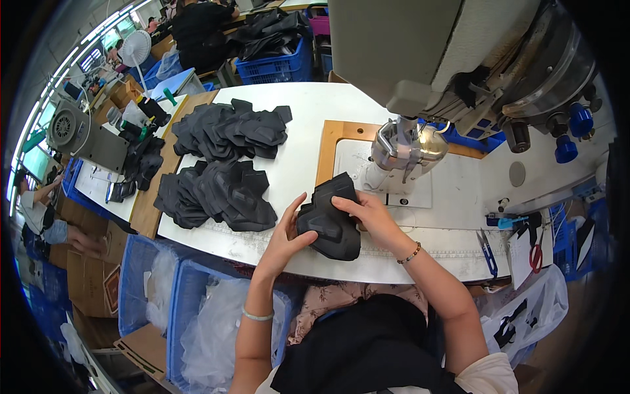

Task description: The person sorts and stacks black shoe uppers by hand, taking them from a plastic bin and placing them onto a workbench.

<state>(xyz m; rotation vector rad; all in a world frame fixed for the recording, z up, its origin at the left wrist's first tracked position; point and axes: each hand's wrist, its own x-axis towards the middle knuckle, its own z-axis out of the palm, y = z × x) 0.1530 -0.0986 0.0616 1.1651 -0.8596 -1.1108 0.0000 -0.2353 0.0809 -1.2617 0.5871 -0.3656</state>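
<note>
A: Our left hand [283,231] and right hand [365,211] both close around the black shoe upper [328,217], at the table edge before the sewing machine [403,148]. We should keep its edges aligned.

B: Below us, the blue crates [190,308] hold clear plastic bags [213,328].

black fabric piece [330,220], white table [308,125], blue crates [279,65].

A sewing machine [453,59] stands above two stacks of dark cut pieces [220,164] and blue crates [279,65].
</note>
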